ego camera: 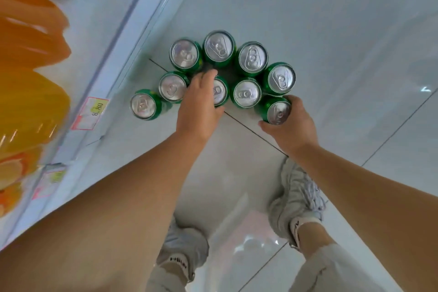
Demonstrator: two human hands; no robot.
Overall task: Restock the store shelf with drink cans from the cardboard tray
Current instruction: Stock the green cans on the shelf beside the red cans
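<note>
Nine green drink cans stand upright, clustered on the tiled floor beside the shelf; no cardboard tray shows. The left hand curls round a middle can; the right hand grips the near right can. Best to lift both straight up, since the close-packed neighbours could topple.

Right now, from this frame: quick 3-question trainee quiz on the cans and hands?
1. How many green cans stand on the floor?
2. True or false: the right hand is empty.
3. The left hand is: A) flat on the floor, B) on a middle can, C) out of view?
Key: 1) nine; 2) false, it grips the nearest can; 3) B.
</note>
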